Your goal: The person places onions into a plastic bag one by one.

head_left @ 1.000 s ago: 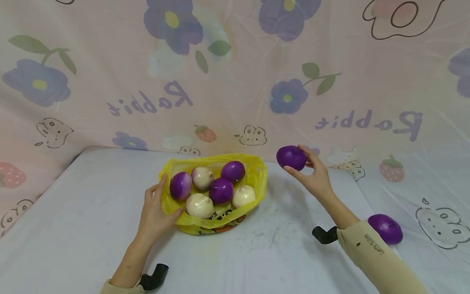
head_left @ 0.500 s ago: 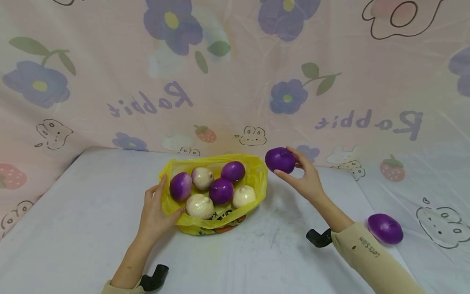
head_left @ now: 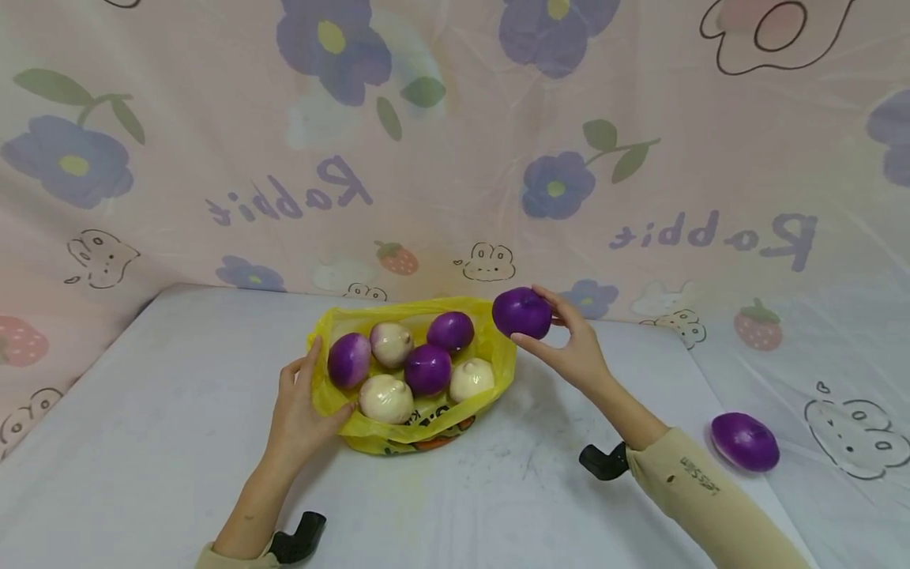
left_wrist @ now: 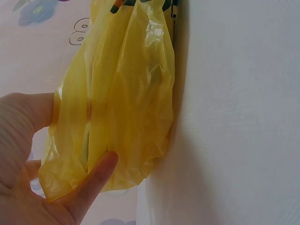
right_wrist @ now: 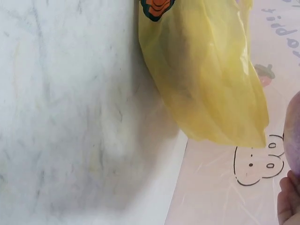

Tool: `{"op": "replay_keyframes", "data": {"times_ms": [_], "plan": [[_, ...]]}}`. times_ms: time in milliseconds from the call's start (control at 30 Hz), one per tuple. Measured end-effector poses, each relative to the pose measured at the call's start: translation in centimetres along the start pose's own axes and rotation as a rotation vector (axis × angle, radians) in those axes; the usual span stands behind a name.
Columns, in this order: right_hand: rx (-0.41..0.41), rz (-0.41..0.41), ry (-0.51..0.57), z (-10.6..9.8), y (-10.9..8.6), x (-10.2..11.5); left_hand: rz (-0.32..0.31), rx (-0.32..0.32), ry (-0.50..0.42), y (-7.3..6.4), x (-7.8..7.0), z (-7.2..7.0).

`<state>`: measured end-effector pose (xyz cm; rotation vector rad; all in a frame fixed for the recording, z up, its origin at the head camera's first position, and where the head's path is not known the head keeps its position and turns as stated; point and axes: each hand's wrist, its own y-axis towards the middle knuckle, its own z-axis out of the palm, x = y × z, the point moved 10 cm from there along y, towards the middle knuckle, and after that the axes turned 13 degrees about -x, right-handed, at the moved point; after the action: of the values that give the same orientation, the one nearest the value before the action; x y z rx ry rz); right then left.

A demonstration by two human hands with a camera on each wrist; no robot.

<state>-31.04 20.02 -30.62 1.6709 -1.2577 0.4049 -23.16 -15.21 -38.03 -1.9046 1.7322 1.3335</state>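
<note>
A yellow plastic bag (head_left: pixel 501 356) stands with its mouth wide, holding several glossy turnips, some purple and some cream-white. My left hand (head_left: pixel 302 415) grips the bag's left end; in the left wrist view the thumb (left_wrist: pixel 96 183) presses on the yellow film, with the other fingers partly hidden. Between thumb and fingers my right hand (head_left: pixel 572 344) holds a purple turnip (head_left: pixel 522 313) up at the bag's right rim, overlapping it in the head view. Only a pale lilac edge of that turnip (right_wrist: pixel 294 136) and some fingertips (right_wrist: pixel 288 201) show in the right wrist view.
Another purple turnip (head_left: pixel 745 442) lies at the right edge of the white table (head_left: pixel 178 442). Behind the table hangs a pink printed cloth (head_left: pixel 441 182). A black curved piece (head_left: pixel 604 461) sticks out at the right wrist, and a similar one (head_left: pixel 300 537) at the left.
My right hand has moved left with the purple turnip, from beside the bag to its right rim. The left hand and the bag have stayed in place.
</note>
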Motion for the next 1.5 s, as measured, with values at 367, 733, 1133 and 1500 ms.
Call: {"op": "replay_keyframes", "data": {"times_ms": [367, 733, 1133, 1500], "plan": [[0.035, -0.031, 0.05, 2.1, -0.2, 1.3, -0.011, 0.008, 0.0, 0.1, 0.1, 0.1], [0.088, -0.028, 0.097, 4.4, -0.9, 2.1, 0.006, -0.01, -0.012, -0.1, 0.1, 0.0], [0.257, -0.044, 0.051, 7.2, -2.4, 2.9, 0.018, -0.023, -0.017, -0.1, 0.1, -0.1], [0.417, -0.091, 0.03, 9.3, -3.7, 3.9, 0.023, -0.033, -0.02, 0.0, -0.2, -0.3]]}}
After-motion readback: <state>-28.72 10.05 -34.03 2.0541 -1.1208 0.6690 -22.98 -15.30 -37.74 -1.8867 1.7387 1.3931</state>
